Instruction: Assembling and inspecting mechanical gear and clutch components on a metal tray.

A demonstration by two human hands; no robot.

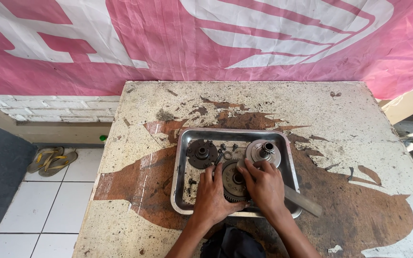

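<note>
Tray: a shallow metal tray point(181, 157) sits on a worn, paint-flaked table point(350, 124), near its front edge.
Tray contents: a dark round plate with a centre hub point(201, 153) at the back left; a pale grey disc with a raised hub point(263, 152) at the back right; a dark toothed gear point(233, 179) at the front centre; a few small bolts and a ring point(227, 155) lie loose between them.
Gear and fingers: the gear lies under and between both hands, its toothed rim showing between the two thumbs.
Left hand: the left hand point(211, 196) rests on the gear's left side, fingers curled loosely over the rim and touching it.
Right hand: the right hand point(264, 186) covers the gear's right side, fingers bent and pressed down on it, the tips reaching toward the grey disc.
Gear look: dark, greasy metal, fine teeth round the edge, a hole at the middle.
Beside the tray: a flat grey metal bar point(304, 200) lies at the tray's right front corner.
Floor: a pair of sandals point(51, 160) on white tiles, left of the table.
</note>
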